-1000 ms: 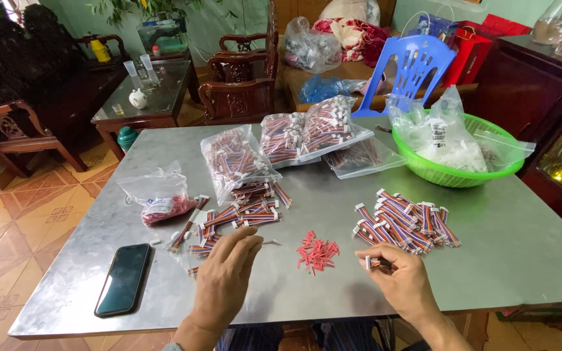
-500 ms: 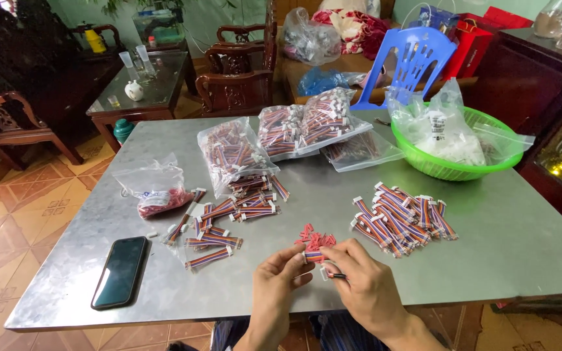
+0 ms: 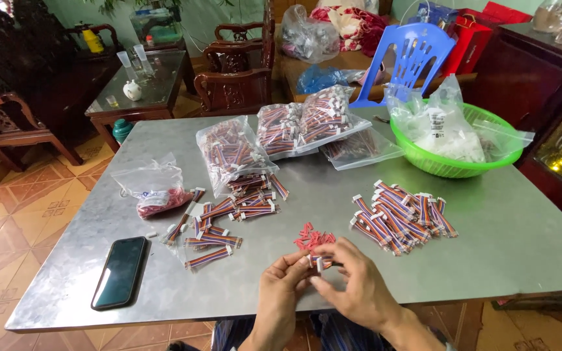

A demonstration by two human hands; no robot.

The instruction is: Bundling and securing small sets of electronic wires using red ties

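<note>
My grey metal table (image 3: 502,240) stands on orange tiles among dark wooden chairs (image 3: 235,71). Near its front edge, my left hand (image 3: 280,289) and right hand (image 3: 352,289) pinch one small cable piece (image 3: 319,262); a phone (image 3: 120,272) lies at the front-left corner.

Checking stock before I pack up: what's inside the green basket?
The green basket holds clear plastic bags filled with small white parts. Whatever lies beneath the bags, at the basket's bottom, is covered.

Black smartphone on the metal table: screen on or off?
Off. The black smartphone lies flat, face up; its screen is dark, showing only reflections.
</note>
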